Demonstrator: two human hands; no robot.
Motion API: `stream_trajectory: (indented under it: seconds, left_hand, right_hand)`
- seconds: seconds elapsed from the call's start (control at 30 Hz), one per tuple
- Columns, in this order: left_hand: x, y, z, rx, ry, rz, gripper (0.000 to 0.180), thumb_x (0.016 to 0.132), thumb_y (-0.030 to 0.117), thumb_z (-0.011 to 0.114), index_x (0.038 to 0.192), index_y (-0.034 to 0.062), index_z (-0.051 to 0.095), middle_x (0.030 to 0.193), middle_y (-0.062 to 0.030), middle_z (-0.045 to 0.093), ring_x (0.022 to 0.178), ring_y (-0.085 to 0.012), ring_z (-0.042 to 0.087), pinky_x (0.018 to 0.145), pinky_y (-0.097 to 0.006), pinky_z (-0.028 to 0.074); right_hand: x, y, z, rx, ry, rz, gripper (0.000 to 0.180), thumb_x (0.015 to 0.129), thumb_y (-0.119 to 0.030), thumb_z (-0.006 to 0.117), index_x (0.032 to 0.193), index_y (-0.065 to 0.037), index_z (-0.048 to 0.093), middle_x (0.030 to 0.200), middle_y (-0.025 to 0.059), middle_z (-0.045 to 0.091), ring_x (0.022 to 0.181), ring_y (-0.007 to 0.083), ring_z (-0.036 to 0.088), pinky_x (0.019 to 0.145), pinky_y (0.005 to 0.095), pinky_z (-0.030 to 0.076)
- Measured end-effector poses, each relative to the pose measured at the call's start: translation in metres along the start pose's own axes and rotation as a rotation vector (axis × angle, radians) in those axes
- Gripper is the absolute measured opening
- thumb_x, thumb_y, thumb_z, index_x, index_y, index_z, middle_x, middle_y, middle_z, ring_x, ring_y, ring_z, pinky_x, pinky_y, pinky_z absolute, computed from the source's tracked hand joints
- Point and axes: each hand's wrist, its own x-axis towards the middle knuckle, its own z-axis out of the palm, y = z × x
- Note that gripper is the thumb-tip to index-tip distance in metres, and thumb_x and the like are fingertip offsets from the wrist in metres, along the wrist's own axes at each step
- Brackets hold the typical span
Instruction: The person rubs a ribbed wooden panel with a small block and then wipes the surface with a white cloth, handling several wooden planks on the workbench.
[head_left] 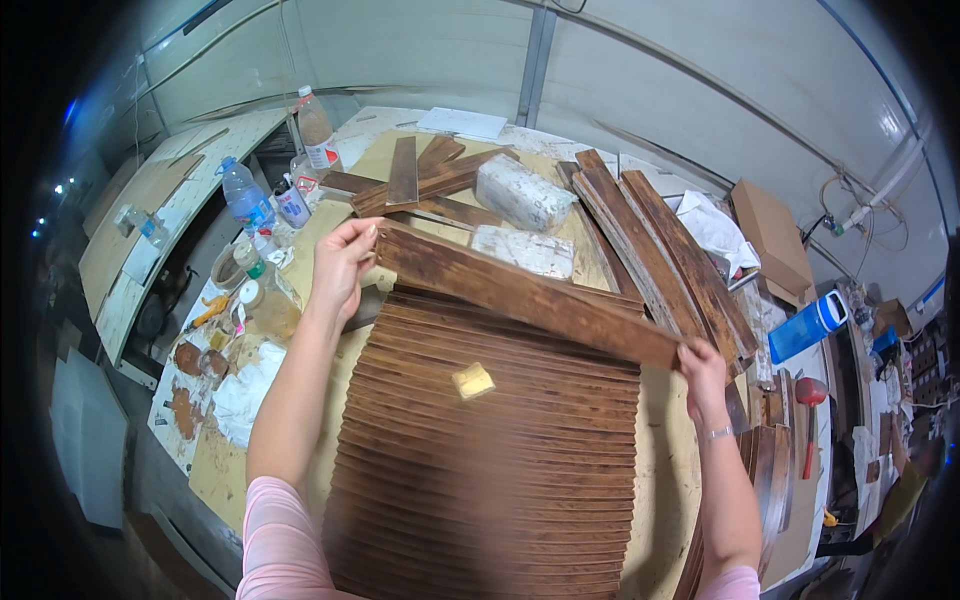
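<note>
Past our left-hand fingers [352, 236] we're blocked by bottles [248, 200] and a jar [270, 300]; ahead of them sit two wrapped white blocks [522, 192]. Beyond our right-hand fingers [692, 352] leans a dark plank pile [660, 250]. Under both, the laid slats [490, 460] lie open except one small yellow pad [473, 381].

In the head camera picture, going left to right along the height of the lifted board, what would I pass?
Clear plastic bottle → left hand → dark stained board held up at both ends → right hand → blue container.
</note>
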Motion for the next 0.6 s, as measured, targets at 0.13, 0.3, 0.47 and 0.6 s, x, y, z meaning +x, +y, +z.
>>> stream_trajectory:
  seconds: [0.13,0.3,0.47,0.6]
  left_hand:
    - [-0.053,0.025,0.008,-0.054,-0.115,-0.006,0.022,0.098,0.006,0.067,0.119,0.0012,0.073,0.092,0.0043,0.068,0.077,-0.001,0.056,0.065,-0.017,0.044]
    - [-0.101,0.033,0.03,-0.171,-0.247,0.023,0.023,0.094,-0.001,0.07,0.117,-0.0037,0.071,0.101,-0.0037,0.072,0.088,-0.0068,0.066,0.081,-0.019,0.054]
    - [-0.14,0.045,0.042,-0.203,-0.328,0.011,0.028,0.087,-0.009,0.073,0.113,-0.0033,0.067,0.105,-0.0068,0.069,0.093,-0.0097,0.066,0.087,-0.022,0.054]
    - [-0.17,0.052,0.05,-0.176,-0.317,0.032,0.033,0.082,-0.01,0.078,0.11,-0.0007,0.064,0.102,-0.004,0.065,0.092,-0.0086,0.062,0.086,-0.022,0.054]
  right_hand:
    - [-0.074,0.013,-0.041,0.158,-0.007,0.189,0.008,0.098,-0.014,0.067,0.09,-0.011,0.067,0.079,-0.0071,0.056,0.072,0.006,0.047,0.067,0.0237,0.038]
    - [-0.138,0.034,-0.094,0.199,0.021,0.177,0.012,0.096,-0.024,0.07,0.095,-0.013,0.065,0.088,-0.0038,0.063,0.085,0.0116,0.058,0.078,0.0305,0.045]
    - [-0.175,0.033,-0.104,0.268,0.107,0.196,0.014,0.097,-0.025,0.069,0.095,-0.013,0.064,0.088,-0.0042,0.062,0.084,0.0108,0.055,0.075,0.0291,0.042]
    - [-0.201,0.035,-0.12,0.282,0.085,0.194,0.017,0.096,-0.028,0.071,0.097,-0.012,0.064,0.09,-0.0029,0.063,0.088,0.0121,0.057,0.08,0.0297,0.042]
